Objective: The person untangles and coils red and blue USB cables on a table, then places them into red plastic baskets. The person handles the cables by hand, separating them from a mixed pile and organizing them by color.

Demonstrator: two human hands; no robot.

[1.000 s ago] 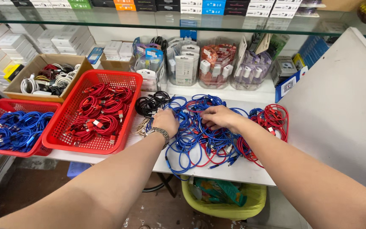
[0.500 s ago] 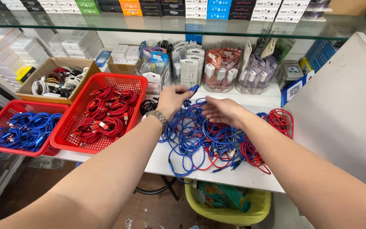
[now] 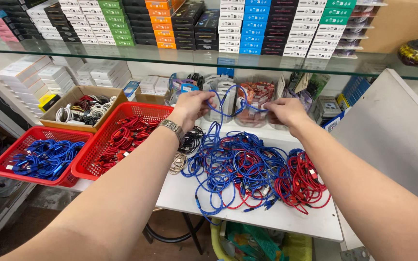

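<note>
Left hand [image 3: 191, 107] and right hand [image 3: 284, 110] both pinch one blue cable [image 3: 228, 104], lifted at 12 o'clock above the tangled pile [image 3: 240, 169]. It is light, limp and probably snags; best held near its plugs.

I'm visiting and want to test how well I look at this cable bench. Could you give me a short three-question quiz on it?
1. True or false: both hands, the left hand and the right hand, hold the blue cable lifted above the pile of loose cables.
2. What colour are the cables in the near left red basket? A red, B blue, C black.
3. What sits on the left wrist?

Key: 1 true. 2 B. 3 a metal wristwatch.
</note>
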